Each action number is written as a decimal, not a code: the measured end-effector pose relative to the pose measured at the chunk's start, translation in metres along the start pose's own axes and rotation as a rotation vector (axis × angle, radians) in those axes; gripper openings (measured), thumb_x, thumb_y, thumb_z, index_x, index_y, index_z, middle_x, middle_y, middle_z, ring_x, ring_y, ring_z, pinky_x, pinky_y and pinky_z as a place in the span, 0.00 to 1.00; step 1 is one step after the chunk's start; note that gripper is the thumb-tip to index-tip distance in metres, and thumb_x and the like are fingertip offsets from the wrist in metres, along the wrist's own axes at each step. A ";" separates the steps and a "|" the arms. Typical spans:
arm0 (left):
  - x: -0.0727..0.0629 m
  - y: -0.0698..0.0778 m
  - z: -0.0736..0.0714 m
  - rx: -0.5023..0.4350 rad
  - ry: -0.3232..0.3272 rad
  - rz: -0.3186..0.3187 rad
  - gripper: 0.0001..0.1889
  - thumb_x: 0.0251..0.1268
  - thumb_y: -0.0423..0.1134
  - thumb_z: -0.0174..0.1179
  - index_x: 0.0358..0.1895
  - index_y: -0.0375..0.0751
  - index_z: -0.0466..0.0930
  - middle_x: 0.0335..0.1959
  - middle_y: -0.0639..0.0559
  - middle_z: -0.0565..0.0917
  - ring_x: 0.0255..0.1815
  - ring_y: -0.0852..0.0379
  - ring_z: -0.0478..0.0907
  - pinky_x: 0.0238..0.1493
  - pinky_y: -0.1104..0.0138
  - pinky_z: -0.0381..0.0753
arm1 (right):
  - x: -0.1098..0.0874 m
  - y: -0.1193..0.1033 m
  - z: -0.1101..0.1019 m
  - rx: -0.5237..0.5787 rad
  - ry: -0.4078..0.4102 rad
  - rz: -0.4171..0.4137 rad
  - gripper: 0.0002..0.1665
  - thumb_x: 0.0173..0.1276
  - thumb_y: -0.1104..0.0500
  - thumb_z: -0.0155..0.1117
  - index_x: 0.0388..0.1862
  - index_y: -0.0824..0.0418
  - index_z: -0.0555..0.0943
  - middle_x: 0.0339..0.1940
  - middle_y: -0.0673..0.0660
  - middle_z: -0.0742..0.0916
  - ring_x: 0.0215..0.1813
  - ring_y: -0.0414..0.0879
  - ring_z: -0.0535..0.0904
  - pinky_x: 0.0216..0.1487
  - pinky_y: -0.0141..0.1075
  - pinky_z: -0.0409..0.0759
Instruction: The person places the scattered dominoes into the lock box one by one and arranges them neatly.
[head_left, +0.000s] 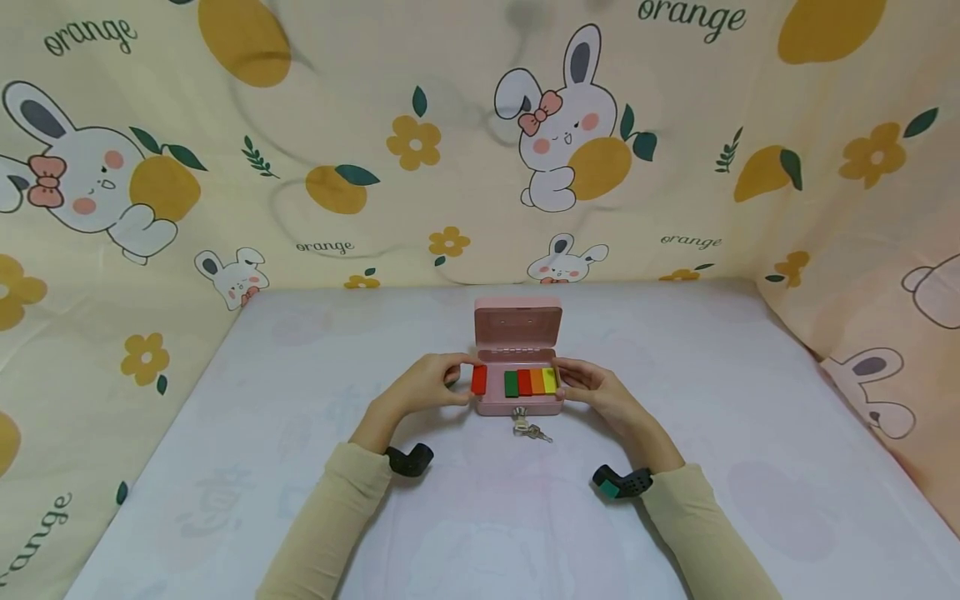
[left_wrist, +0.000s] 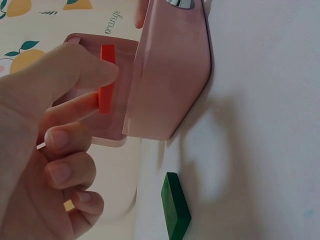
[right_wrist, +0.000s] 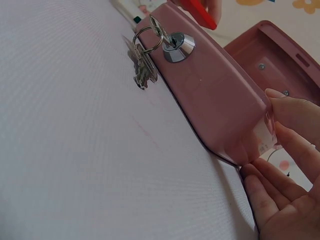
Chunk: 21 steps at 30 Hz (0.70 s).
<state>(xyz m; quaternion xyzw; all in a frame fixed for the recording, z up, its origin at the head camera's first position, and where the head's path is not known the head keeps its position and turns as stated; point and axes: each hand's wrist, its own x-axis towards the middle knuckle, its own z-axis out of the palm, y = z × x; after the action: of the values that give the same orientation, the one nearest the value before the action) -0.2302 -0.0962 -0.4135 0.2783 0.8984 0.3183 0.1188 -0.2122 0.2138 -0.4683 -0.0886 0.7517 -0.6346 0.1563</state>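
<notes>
A small pink metal lockbox (head_left: pixel 495 409) stands on the table with its lid (head_left: pixel 517 327) raised. Inside, a row of flat blocks runs green (head_left: pixel 512 384), red (head_left: pixel 525 382), orange (head_left: pixel 537 382) and yellow (head_left: pixel 550 381). My left hand (head_left: pixel 427 385) pinches another red block (left_wrist: pixel 106 80) between thumb and index finger, over the box's left edge; its other fingers curl loosely. My right hand (head_left: pixel 603 396) grips the right side of the box, thumb at the rim and fingers along the outer wall (right_wrist: pixel 215 100).
A key sits in the lock (right_wrist: pixel 179 47) on the box front, with more keys (right_wrist: pixel 145 70) hanging from its ring onto the table. Left of the box, a green block (left_wrist: pixel 175 206) lies on the white tabletop (head_left: pixel 480 525). Behind stands a printed cloth backdrop (head_left: pixel 480 192).
</notes>
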 end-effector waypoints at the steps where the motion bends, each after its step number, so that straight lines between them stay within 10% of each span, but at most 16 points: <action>1: 0.001 0.000 0.000 0.000 0.001 0.000 0.24 0.54 0.36 0.67 0.57 0.45 0.78 0.20 0.56 0.63 0.24 0.62 0.60 0.31 0.72 0.61 | 0.000 0.000 0.000 0.000 0.001 0.000 0.38 0.64 0.60 0.66 0.72 0.64 0.64 0.74 0.66 0.67 0.76 0.61 0.61 0.61 0.21 0.71; 21: 0.010 0.002 0.009 -0.015 0.004 0.006 0.24 0.54 0.40 0.69 0.57 0.45 0.78 0.19 0.57 0.59 0.24 0.62 0.59 0.30 0.72 0.58 | -0.001 0.000 0.000 0.017 -0.003 -0.002 0.39 0.63 0.60 0.67 0.72 0.64 0.64 0.74 0.66 0.67 0.76 0.61 0.61 0.61 0.20 0.71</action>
<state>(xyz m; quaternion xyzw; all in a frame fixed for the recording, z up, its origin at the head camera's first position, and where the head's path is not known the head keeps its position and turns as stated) -0.2341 -0.0852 -0.4194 0.2793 0.8954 0.3259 0.1183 -0.2115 0.2140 -0.4679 -0.0890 0.7458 -0.6412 0.1574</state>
